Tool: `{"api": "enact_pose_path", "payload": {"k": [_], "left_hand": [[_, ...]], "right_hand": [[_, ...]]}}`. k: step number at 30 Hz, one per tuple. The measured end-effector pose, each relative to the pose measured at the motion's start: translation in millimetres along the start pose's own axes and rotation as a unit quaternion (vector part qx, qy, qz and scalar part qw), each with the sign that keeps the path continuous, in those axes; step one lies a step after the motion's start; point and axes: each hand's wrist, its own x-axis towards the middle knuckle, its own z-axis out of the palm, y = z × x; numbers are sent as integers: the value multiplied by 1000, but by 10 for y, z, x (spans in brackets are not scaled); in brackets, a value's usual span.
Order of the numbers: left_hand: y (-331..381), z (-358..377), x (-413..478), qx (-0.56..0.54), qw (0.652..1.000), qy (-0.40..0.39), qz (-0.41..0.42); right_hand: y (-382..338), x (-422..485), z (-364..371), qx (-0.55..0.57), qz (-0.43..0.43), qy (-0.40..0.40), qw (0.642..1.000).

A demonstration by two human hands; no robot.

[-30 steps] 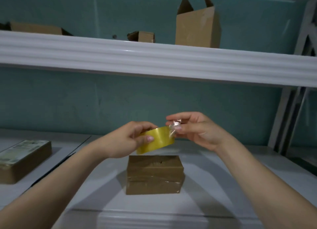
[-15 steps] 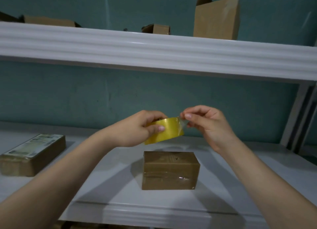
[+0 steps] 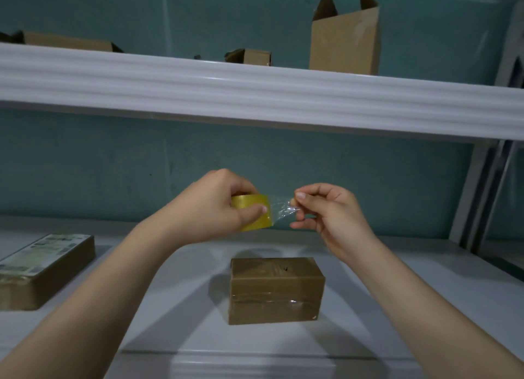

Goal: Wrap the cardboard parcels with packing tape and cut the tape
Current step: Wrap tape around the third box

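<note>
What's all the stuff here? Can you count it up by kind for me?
Sealed cardboard parcels: 2, the middle parcel and the labelled parcel.
Open boxes on the top shelf: 3, the tall box, small box and flat box.
Tape rolls: 1, the yellow roll.
Total: 6.

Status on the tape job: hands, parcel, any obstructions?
Left hand gripping tape roll. Right hand pinching the peeled tape end, held above the parcel. Parcel on the table, partly taped. Nothing in the way.

We see glossy yellow plastic tape roll [image 3: 253, 212], its clear crinkled film [image 3: 283, 210], matt brown cardboard parcel [image 3: 276, 289], smooth white bench [image 3: 397, 322].
</note>
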Motion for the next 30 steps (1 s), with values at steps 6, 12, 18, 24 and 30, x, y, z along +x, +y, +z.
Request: {"api": "enact_pose_path", "payload": {"k": [6,12,18,24,30], "left_hand": [[-135,104,93,100,992,42,-69],[-423,162,3,-444,883,-114,-103],[-555,178,-27,-282,944,-78,-151],[-611,75,-27,-283,942,-104,-148],[-951,115,-187,-284,916,-132,-249]], "right_hand": [[-25,15,-67,-64,0,18,998],[-78,32,-257,-43,31,14,998],[-104,90,-421,-61,44,5,997],[-93,176,-640,-67,59,28,996],[-32,181,-987,-103,97,67,988]]}}
